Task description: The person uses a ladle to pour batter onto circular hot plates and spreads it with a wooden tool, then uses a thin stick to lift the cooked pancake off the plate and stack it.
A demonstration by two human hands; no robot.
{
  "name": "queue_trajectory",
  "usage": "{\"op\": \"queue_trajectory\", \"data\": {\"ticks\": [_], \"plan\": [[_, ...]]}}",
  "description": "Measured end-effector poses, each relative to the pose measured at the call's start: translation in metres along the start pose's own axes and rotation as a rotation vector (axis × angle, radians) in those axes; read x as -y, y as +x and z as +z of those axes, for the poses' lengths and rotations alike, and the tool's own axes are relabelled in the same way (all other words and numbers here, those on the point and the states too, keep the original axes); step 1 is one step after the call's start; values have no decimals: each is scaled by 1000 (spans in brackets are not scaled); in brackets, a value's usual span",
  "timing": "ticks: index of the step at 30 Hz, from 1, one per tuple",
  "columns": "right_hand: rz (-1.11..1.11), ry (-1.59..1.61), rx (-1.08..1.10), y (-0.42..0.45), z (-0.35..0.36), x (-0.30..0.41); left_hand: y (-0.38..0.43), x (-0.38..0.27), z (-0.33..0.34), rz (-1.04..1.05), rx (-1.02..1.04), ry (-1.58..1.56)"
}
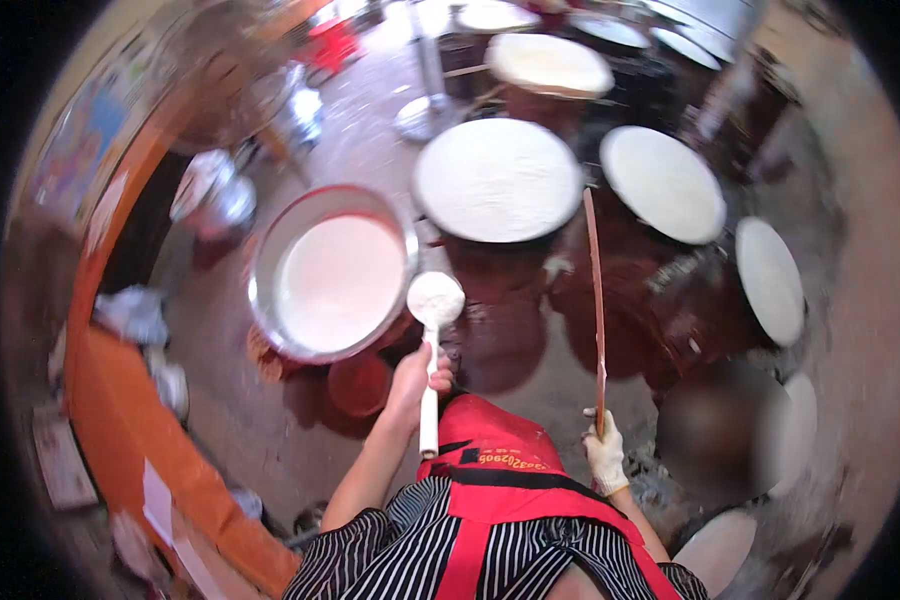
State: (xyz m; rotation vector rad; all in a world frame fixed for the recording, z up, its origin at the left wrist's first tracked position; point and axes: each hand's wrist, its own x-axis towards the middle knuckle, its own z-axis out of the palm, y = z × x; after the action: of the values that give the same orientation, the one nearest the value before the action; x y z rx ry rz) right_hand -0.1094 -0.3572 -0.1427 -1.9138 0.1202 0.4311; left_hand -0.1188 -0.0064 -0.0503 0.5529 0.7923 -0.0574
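Note:
My bare left hand (420, 382) grips the handle of a white ladle (429, 420), whose round bowl holds white batter (436, 298). Just left of the ladle is a large metal basin (264, 300), partly filled with white liquid batter (341, 281). In a white work glove, my right hand (605, 454) holds a long thin wooden stick (595, 285) that points away from me. Ahead, beyond the ladle, a round griddle (499, 180) is covered by a white layer. To its right another round griddle (664, 184) is likewise white on top.
More white-topped round griddles curve around to the right (769, 281) and back (547, 64), on dark red stove bodies (495, 330). An orange bench or counter edge (142, 405) runs along the left. A red stool (330, 43) stands far back. A round patch at right is blurred.

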Motion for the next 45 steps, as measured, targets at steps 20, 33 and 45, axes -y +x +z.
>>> {"op": "queue_trajectory", "data": {"ticks": [20, 33, 45], "plan": [[-318, -999, 731, 197, 427, 149, 259, -153, -251, -174, -219, -660], [-604, -616, 587, 64, 282, 160, 72, -236, -102, 139, 294, -652], [-1101, -457, 68, 24, 245, 278, -116, -420, -36, 553, -84, 613]]}}
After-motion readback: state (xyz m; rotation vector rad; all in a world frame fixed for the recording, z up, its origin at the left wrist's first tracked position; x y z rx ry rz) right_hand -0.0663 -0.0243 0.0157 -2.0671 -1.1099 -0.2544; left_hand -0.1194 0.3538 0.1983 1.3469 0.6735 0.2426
